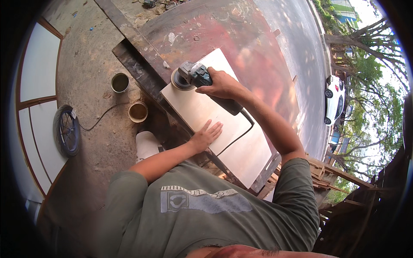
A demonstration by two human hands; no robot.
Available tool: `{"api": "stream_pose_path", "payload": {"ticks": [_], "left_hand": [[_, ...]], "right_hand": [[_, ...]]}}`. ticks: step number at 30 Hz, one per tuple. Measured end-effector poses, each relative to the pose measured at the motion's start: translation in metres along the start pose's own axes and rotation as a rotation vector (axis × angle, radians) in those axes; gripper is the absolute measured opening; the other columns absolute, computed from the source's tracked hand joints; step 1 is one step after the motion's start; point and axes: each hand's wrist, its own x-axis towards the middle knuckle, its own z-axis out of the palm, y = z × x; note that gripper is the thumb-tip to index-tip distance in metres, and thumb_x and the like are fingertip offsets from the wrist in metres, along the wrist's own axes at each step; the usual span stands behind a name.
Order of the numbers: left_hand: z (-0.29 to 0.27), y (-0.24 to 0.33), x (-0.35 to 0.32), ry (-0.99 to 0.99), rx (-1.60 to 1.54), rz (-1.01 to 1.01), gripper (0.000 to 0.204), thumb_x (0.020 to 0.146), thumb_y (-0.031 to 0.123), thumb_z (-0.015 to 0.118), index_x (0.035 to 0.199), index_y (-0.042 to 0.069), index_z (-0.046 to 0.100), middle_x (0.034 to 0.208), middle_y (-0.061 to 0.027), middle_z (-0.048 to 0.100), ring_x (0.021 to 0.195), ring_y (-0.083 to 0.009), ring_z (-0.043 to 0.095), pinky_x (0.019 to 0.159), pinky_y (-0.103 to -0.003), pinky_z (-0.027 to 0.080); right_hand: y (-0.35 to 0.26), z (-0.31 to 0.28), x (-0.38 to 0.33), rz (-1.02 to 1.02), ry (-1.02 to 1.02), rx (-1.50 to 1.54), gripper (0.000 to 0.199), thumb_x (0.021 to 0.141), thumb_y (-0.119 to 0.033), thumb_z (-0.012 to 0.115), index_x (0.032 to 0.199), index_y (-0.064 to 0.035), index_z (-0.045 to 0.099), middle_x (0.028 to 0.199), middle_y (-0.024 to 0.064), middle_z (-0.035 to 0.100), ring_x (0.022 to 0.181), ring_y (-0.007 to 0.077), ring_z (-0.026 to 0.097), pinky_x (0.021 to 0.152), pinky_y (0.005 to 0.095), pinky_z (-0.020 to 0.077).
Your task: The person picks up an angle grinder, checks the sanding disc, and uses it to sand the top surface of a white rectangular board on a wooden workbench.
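Observation:
A pale flat board (pixel 241 137) lies slantwise on a paint-stained worktable (pixel 254 56). My right hand (pixel 222 84) is wrapped round the body of an angle grinder (pixel 199 75) with a round pad (pixel 180 81), which rests on the board's far left corner. The grinder's black cord (pixel 238 138) runs from its rear end across the board and over the near edge. My left hand (pixel 207 136) lies flat on the board near its left edge, fingers stretched out and holding nothing. The underside of the pad is hidden.
On the ground to the left stand two open cans (pixel 120 82), one with brownish contents (pixel 138 112). A wheel (pixel 67 130) leans against white panels (pixel 38 64), a thin cable beside it. Timber (pixel 327 172) sits at the right; a white car (pixel 334 101) is on the road beyond.

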Motion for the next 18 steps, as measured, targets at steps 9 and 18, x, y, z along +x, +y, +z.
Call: {"api": "stream_pose_path", "payload": {"ticks": [9, 18], "left_hand": [[-0.015, -0.001, -0.001, -0.12, -0.067, 0.035, 0.114, 0.071, 0.067, 0.074, 0.158, 0.004, 0.035, 0.169, -0.0134, 0.025, 0.159, -0.0283, 0.015, 0.128, -0.059, 0.008], [-0.013, 0.002, 0.006, -0.17, -0.14, 0.07, 0.119, 0.07, 0.065, 0.078, 0.159, 0.003, 0.031, 0.17, -0.0154, 0.022, 0.159, -0.0301, 0.014, 0.128, -0.059, 0.009]], "right_hand": [[0.109, -0.018, 0.057, 0.091, 0.231, 0.159, 0.082, 0.072, -0.054, 0.081, 0.129, 0.0021, 0.061, 0.108, 0.0227, 0.073, 0.099, 0.0345, 0.072, 0.087, 0.0415, 0.0552], [0.15, 0.011, 0.05, 0.318, 0.507, 0.469, 0.069, 0.072, -0.053, 0.083, 0.106, 0.0056, 0.072, 0.096, 0.024, 0.074, 0.09, 0.0347, 0.074, 0.083, 0.0416, 0.057]]}}
